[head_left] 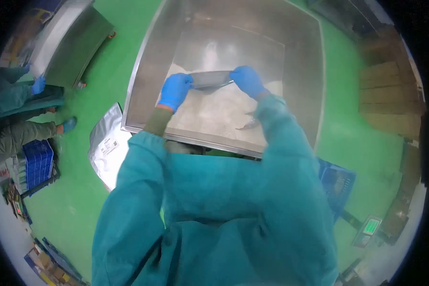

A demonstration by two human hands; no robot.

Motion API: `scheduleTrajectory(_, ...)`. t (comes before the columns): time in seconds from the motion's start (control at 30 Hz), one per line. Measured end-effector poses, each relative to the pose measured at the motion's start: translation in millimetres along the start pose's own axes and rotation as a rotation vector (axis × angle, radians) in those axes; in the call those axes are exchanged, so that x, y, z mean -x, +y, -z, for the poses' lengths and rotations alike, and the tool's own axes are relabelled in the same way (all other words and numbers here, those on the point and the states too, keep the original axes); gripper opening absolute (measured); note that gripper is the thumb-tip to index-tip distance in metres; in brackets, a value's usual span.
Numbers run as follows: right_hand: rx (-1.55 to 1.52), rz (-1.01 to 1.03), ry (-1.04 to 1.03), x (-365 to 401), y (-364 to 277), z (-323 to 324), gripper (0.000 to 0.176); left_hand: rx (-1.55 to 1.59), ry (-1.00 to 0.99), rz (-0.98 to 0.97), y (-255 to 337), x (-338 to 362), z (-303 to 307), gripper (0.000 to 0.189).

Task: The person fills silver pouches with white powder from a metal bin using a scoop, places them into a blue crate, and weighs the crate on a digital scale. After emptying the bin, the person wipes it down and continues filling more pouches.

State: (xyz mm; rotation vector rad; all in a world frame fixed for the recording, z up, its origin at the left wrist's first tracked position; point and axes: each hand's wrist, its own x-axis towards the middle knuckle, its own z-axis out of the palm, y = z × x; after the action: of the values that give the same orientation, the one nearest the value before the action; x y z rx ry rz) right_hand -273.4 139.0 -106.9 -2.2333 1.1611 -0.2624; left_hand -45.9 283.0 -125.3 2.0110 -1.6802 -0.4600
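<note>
Both my hands wear blue gloves and hold a grey, shiny sheet or bag edge (212, 80) stretched between them. My left hand (175, 90) grips its left end, and my right hand (248, 81) grips its right end. Below and around it, pale powder (207, 112) covers the floor of a large metal bin (302, 71). A small silvery piece (249, 125) lies on the powder, partly hidden by my right sleeve. Whether the held item is a bag or a scoop is hard to make out.
A silver bag with a label (110, 145) lies left of the bin. At far left a co-worker in green (14, 97) touches another metal bin (74, 43). Blue crates (38, 162), a scale display (371, 226) and cardboard boxes (383, 93) stand around on the green floor.
</note>
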Motion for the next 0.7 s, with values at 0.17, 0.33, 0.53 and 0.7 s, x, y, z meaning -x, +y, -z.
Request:
scheduleTrajectory(0.17,0.363,0.451,-0.069,121,-5,51,0.024,-0.102,-0.379,-0.169,46,53,20,0.025)
scheduleTrajectory(0.33,0.352,0.055,-0.448,224,-38,95,0.028,0.138,-0.689,-0.167,136,103,59,0.017)
scheduleTrajectory(0.53,0.269,0.397,0.333,277,-84,135,0.017,0.322,-0.536,-0.205,179,111,77,0.016)
scheduleTrajectory(0.7,0.523,0.33,0.138,256,-58,66,0.019,0.173,-0.45,-0.305,236,120,91,0.015)
